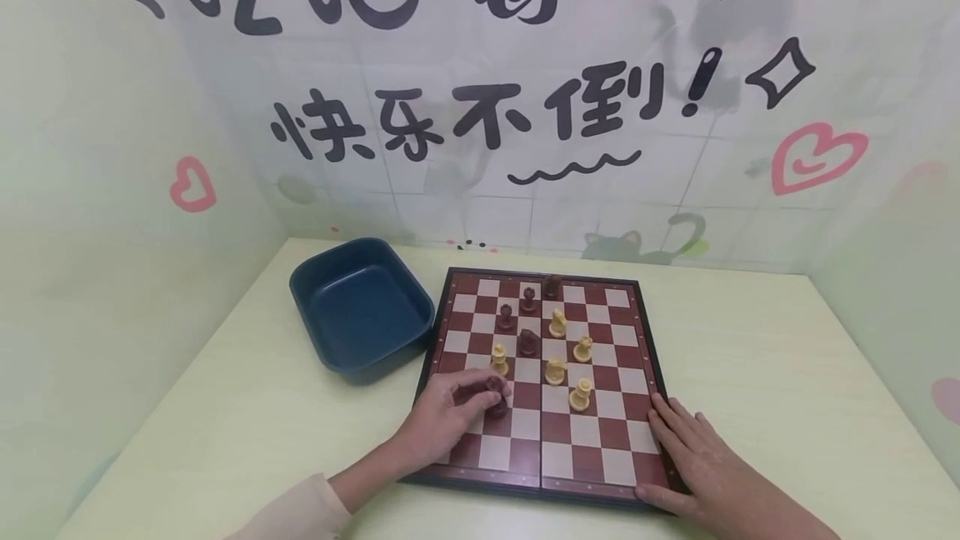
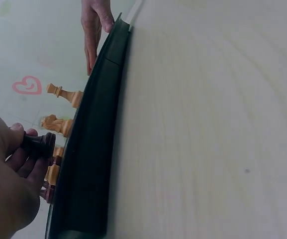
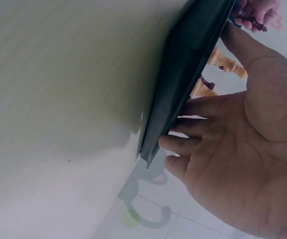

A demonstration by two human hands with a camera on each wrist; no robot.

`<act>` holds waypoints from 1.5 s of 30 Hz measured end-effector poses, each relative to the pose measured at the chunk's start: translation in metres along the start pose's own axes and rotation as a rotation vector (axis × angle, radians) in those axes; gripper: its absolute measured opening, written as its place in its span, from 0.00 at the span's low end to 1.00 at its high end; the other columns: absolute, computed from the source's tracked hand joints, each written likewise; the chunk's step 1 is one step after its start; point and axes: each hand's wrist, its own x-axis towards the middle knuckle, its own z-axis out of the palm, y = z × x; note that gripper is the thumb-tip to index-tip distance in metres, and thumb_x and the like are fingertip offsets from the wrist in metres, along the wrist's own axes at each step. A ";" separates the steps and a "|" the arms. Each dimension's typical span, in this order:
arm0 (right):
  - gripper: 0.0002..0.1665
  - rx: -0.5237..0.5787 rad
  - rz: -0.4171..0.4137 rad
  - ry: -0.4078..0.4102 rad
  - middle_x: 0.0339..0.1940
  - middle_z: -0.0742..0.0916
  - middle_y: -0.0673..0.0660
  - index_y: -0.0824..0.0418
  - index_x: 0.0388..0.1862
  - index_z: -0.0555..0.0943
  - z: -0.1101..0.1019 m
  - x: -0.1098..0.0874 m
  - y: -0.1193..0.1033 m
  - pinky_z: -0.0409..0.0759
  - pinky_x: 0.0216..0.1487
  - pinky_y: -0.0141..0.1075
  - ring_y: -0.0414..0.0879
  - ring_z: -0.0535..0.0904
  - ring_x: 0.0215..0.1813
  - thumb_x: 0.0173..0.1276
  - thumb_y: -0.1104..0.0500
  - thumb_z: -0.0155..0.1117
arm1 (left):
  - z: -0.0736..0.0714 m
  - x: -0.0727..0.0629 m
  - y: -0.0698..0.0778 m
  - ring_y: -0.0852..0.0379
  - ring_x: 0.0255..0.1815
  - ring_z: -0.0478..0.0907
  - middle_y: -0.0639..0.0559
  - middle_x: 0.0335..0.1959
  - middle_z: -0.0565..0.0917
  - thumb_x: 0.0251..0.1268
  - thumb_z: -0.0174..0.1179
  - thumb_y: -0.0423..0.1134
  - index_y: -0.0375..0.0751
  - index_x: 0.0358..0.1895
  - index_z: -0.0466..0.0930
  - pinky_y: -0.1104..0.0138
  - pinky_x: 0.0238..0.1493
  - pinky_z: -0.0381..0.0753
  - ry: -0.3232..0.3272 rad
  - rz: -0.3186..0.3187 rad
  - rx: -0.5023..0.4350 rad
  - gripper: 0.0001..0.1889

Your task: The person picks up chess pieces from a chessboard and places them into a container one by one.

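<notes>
In the head view, a chessboard (image 1: 525, 448) with red-brown and pale squares lies on the table. My left hand (image 1: 442, 419) pinches a dark chess piece (image 1: 497, 404) between thumb and fingers over the left half of the board. The left wrist view shows the base of that dark piece (image 2: 47, 144) apart from the board's edge, its top hidden by the fingers. My right hand (image 1: 701, 461) rests along the board's right edge, fingers extended. Close to the pinched piece stand a pale piece (image 1: 499, 360), a pale knight (image 1: 555, 371) and a pale piece with a flared top (image 1: 580, 396).
Farther back stand several dark pieces, among them a dark knight (image 1: 528, 343), plus two pale pieces, one a knight (image 1: 557, 324). A blue square basin (image 1: 360, 357) sits at the board's left. Behind the table (image 1: 765, 357) rises a printed wall covering (image 1: 465, 227).
</notes>
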 end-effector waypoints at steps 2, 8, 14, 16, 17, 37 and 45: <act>0.62 0.004 0.007 -0.002 0.78 0.65 0.70 0.74 0.74 0.66 0.000 0.000 0.000 0.22 0.62 0.15 0.65 0.58 0.77 0.64 0.23 0.59 | -0.002 0.001 0.005 0.54 0.52 0.84 0.50 0.47 0.88 0.72 0.62 0.32 0.32 0.55 0.84 0.67 0.56 0.80 0.005 -0.006 -0.013 0.13; 0.62 0.015 0.010 -0.001 0.78 0.64 0.70 0.74 0.74 0.65 0.000 0.001 0.001 0.23 0.62 0.14 0.65 0.58 0.77 0.64 0.23 0.59 | -0.007 0.003 0.011 0.56 0.51 0.84 0.51 0.48 0.88 0.73 0.61 0.31 0.31 0.56 0.84 0.66 0.54 0.81 0.003 -0.030 -0.025 0.13; 0.60 0.016 -0.029 -0.005 0.77 0.64 0.72 0.76 0.73 0.65 0.004 0.000 0.002 0.22 0.62 0.15 0.68 0.58 0.76 0.65 0.27 0.63 | -0.015 0.001 0.015 0.53 0.54 0.83 0.46 0.50 0.87 0.73 0.62 0.33 0.34 0.57 0.84 0.66 0.55 0.81 0.014 0.001 0.015 0.13; 0.60 0.022 -0.029 -0.014 0.77 0.64 0.73 0.76 0.74 0.65 0.005 0.000 0.001 0.22 0.62 0.15 0.68 0.58 0.76 0.65 0.28 0.64 | -0.020 -0.001 0.016 0.53 0.54 0.83 0.46 0.49 0.88 0.74 0.61 0.33 0.34 0.57 0.84 0.66 0.55 0.81 0.022 0.015 0.030 0.13; 0.60 0.013 -0.039 -0.007 0.77 0.64 0.73 0.76 0.73 0.65 0.006 0.000 0.001 0.22 0.62 0.16 0.68 0.58 0.76 0.65 0.28 0.64 | -0.022 -0.001 0.017 0.53 0.54 0.82 0.46 0.49 0.88 0.74 0.61 0.33 0.35 0.56 0.84 0.66 0.55 0.80 0.030 0.017 0.042 0.13; 0.60 -0.013 -0.034 0.007 0.77 0.65 0.72 0.76 0.73 0.65 0.004 0.000 0.003 0.21 0.62 0.16 0.67 0.59 0.76 0.65 0.28 0.64 | -0.049 -0.001 0.027 0.49 0.55 0.82 0.40 0.51 0.85 0.75 0.58 0.27 0.29 0.56 0.81 0.66 0.56 0.80 0.147 0.004 -0.018 0.11; 0.59 -0.017 -0.040 0.016 0.77 0.65 0.72 0.76 0.73 0.66 0.005 0.000 0.003 0.22 0.63 0.16 0.67 0.59 0.76 0.65 0.29 0.65 | -0.061 0.002 0.031 0.53 0.53 0.83 0.41 0.50 0.86 0.74 0.58 0.27 0.32 0.55 0.82 0.68 0.54 0.81 0.174 0.015 0.040 0.11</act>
